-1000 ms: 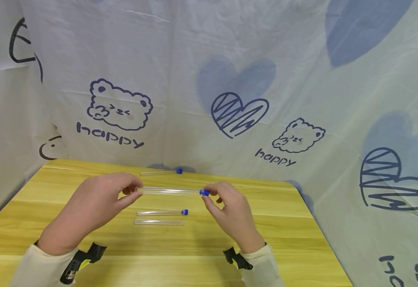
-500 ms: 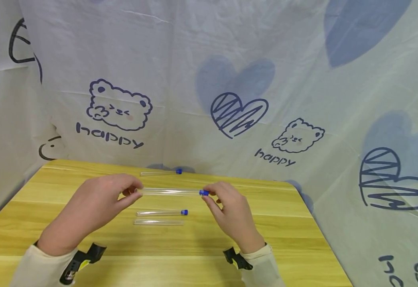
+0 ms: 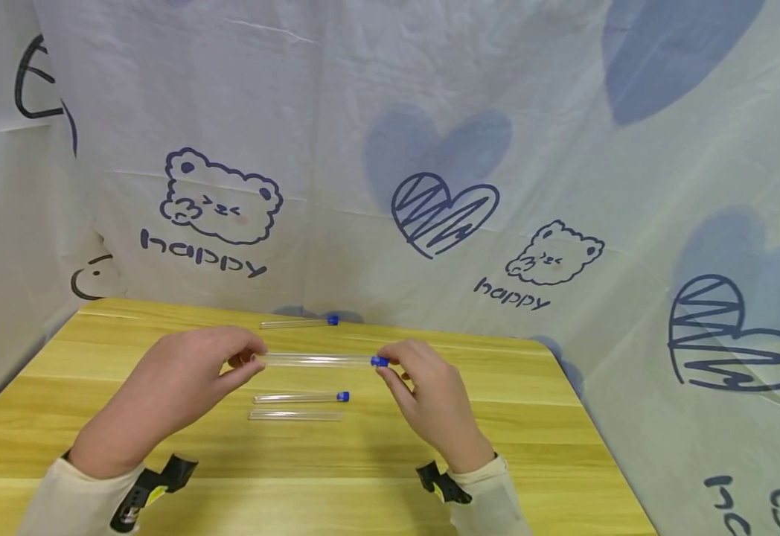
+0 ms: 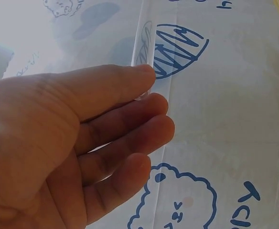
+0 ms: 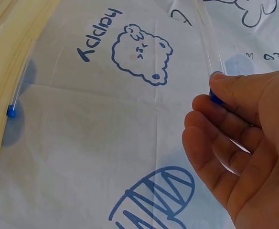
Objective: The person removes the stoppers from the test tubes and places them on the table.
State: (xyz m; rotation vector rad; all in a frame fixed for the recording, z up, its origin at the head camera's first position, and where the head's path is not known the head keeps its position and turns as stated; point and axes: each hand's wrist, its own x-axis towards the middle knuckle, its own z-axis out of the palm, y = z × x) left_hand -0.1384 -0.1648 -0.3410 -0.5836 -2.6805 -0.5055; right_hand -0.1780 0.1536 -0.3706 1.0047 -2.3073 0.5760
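Note:
A clear test tube (image 3: 319, 360) is held level above the table between both hands. My left hand (image 3: 185, 387) pinches its rounded closed end between thumb and index finger; in the left wrist view the test tube (image 4: 143, 45) runs upward from the thumb tip. At the other end, my right hand (image 3: 433, 394) pinches the blue cap (image 3: 379, 362). The right wrist view shows the cap (image 5: 216, 96) partly hidden by thumb and index finger, with the tube reaching away from it. The other fingers of both hands are loosely bent.
On the wooden table (image 3: 484, 447), a capped test tube (image 3: 296, 398) and an uncapped tube (image 3: 296, 415) lie side by side nearer the person. Another capped tube (image 3: 296, 324) lies near the back edge. A printed cloth (image 3: 336, 149) hangs behind the table.
Hardly anything differs: both hands keep their hold on the tube and its cap, which appear a few pixels lower. The tubes on the table stay where they were.

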